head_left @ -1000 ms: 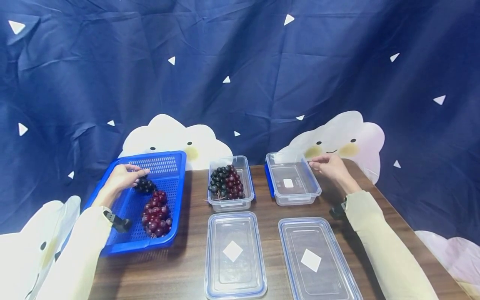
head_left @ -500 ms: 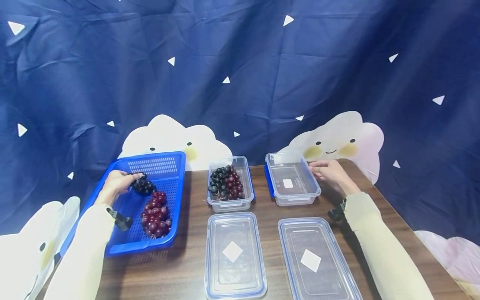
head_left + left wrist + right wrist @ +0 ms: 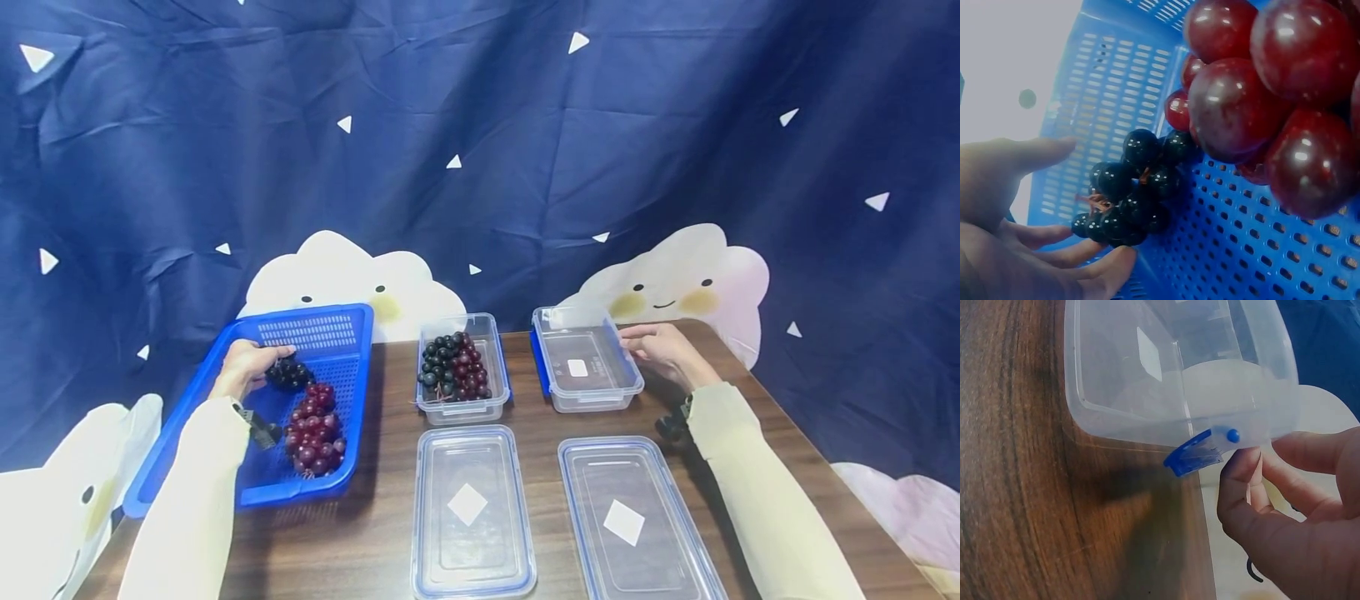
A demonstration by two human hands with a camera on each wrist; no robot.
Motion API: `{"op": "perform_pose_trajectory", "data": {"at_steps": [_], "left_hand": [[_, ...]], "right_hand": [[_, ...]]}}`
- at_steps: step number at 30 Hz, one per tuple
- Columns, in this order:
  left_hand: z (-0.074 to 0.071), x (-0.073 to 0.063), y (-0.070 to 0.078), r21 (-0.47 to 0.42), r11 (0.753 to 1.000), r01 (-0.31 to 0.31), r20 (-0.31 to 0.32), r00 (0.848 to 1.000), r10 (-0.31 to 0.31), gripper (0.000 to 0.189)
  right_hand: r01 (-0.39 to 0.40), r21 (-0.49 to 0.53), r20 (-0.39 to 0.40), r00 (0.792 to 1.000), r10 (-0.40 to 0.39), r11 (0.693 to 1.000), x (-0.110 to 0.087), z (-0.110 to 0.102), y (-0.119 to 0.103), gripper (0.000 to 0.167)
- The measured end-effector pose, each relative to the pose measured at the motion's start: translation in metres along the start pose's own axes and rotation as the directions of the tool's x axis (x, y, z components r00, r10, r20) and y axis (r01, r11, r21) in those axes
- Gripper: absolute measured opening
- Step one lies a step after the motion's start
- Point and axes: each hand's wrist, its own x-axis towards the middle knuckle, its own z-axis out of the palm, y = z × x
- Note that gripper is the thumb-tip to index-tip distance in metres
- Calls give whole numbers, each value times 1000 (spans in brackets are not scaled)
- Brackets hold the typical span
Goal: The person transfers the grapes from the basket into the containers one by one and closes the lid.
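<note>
In the blue basket (image 3: 362, 392), my left hand (image 3: 247, 367) is at a bunch of black grapes (image 3: 290, 374). The left wrist view has its fingers (image 3: 1107, 272) reaching beneath the black bunch (image 3: 1141, 194), touching or almost so, while the thumb (image 3: 1047, 153) stands apart from them. A bunch of red grapes (image 3: 315, 433) lies nearer the front of the basket. My right hand (image 3: 663, 354) pinches the right edge of a clear plastic food container (image 3: 588, 400) with no fruit inside. Close by its fingertips hangs a blue latch (image 3: 1194, 453) of that container.
A second container (image 3: 465, 410) holds black and red grapes, mid-table. Two clear lids, a left one (image 3: 472, 558) and a right one (image 3: 652, 567), lie in front of the containers. A blue curtain (image 3: 480, 150) hangs behind the wooden table (image 3: 390, 467).
My left hand has lowered into the basket beside the black grapes, its forearm shifting right. The right hand has dropped slightly against the container's edge. Fruit and lids stay where they were.
</note>
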Motion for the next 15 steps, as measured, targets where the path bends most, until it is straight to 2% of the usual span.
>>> {"op": "perform_pose_trajectory", "data": {"at_steps": [5, 11, 15], "left_hand": [[3, 1, 1, 19, 1000, 24, -8, 1000, -24, 87], [5, 7, -3, -2, 998, 58, 32, 998, -58, 90], [7, 12, -6, -13, 998, 56, 59, 997, -55, 91]], "right_hand": [[-4, 10, 4, 1000, 4, 1000, -1, 0, -1, 52], [2, 10, -7, 1000, -2, 1000, -4, 1, -2, 52], [-14, 15, -8, 1000, 14, 1000, -6, 1, -1, 53]]}}
